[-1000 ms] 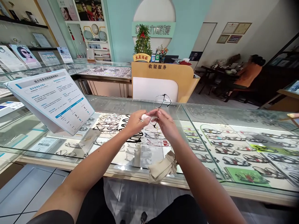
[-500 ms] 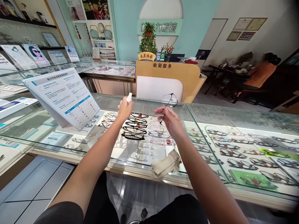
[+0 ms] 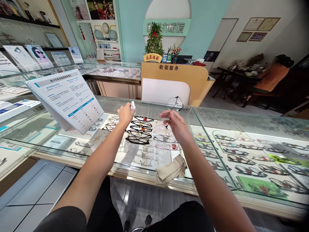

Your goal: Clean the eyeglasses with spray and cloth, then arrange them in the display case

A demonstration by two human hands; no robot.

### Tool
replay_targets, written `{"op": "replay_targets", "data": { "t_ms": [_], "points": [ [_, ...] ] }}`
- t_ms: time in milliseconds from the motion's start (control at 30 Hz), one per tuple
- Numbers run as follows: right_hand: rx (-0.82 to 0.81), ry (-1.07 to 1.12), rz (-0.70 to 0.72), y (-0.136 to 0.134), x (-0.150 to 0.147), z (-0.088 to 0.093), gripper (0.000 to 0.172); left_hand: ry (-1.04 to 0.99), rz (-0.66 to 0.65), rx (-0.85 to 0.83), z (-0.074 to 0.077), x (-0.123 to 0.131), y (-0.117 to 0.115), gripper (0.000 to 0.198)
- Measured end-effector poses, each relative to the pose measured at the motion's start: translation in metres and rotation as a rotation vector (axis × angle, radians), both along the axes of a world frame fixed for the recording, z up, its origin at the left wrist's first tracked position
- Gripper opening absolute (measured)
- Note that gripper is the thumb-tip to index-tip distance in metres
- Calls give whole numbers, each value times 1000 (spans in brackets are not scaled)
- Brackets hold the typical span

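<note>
Taking the middle of the view as the dial's centre, the left hand (image 3: 125, 114) is at 9 o'clock, its fingers curled in on a small white bottle (image 3: 133, 105) whose cap points up; whether the base meets the glass is hidden. Between 3 and 4 o'clock the right hand (image 3: 177, 125) pinches a pair of thin dark-rimmed glasses (image 3: 179, 98) between thumb and fingers. The glasses are at 2 o'clock, turned on end, one lens above the fingertips and the other below, clear of the glass tabletop (image 3: 150, 109). Between 5 and 6 o'clock a crumpled beige cloth (image 3: 170, 170) lies at the tabletop's near edge. Under the glass, black frames (image 3: 137, 140) sit in a column toward 7 o'clock. A printed card (image 3: 70, 96) stands tilted near 9 o'clock, left of the left hand.
</note>
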State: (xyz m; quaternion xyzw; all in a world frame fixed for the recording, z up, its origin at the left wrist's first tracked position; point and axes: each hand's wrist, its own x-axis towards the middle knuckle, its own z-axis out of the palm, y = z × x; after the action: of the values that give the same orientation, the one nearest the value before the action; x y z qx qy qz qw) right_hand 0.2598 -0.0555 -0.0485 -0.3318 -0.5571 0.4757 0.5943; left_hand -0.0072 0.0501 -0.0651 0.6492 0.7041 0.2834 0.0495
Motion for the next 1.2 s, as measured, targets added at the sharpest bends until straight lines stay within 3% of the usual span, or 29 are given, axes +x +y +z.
{"op": "replay_targets", "data": {
  "t_ms": [300,733,867,933,1033,1200],
  "points": [
    [6,3,5,-1,0,3,40,72,-2,-101,-3,2,0,27],
    [17,-31,-29,-2,0,5,43,5,0,-55,-7,2,1,44],
    [26,17,-29,-1,3,7,41,-95,52,162,1,6,-8,58],
    [43,47,-51,1,8,9,39,-132,44,323,10,13,-19,47],
    [70,74,-121,4,17,12,40,-165,-152,438,25,30,-42,11],
    [82,60,-229,10,28,14,47,-142,-894,215,35,67,-94,32]
  ]
}}
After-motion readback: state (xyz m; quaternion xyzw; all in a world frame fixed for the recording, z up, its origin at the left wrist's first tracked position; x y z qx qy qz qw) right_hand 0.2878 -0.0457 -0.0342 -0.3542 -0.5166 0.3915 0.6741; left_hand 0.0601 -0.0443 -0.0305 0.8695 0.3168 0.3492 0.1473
